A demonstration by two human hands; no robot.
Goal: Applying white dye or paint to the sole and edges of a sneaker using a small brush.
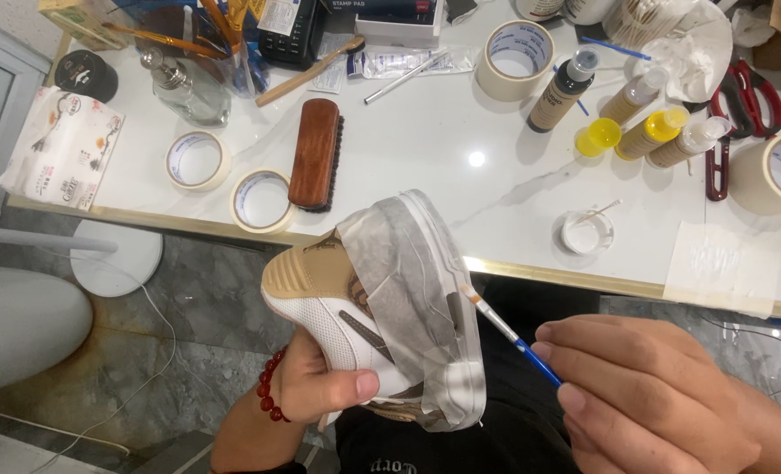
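Low in the middle of the frame, the left hand (320, 386) is clamped around a white sneaker (338, 316) with a tan heel panel, thumb pressed across its side, a red bead bracelet (270, 386) on the wrist. Most of the shoe's upper is wrapped in pale masking tape (408, 290), leaving the white sole edge bare. At the lower right, the right hand (645, 395) has its fingers pinched together on a thin blue-handled paintbrush (509, 333); the bristle tip rests against the sole edge on the shoe's right side.

Above them runs the white worktop (460, 132) with a gold rim. On its left part lie two rolls of masking tape (199, 161) and, just beside them, a wooden shoe brush (316, 154). A pack of tissues (61, 149) hangs over the far left edge. Another tape roll (515, 58) sits at top centre, and a fourth at the right edge. Near the upper right stands a dark bottle (564, 92) beside several yellow and brown bottles (652, 132), with red-handled scissors (741, 105) past them. A small white dish (583, 233) with a stick in it sits near the worktop's front edge.
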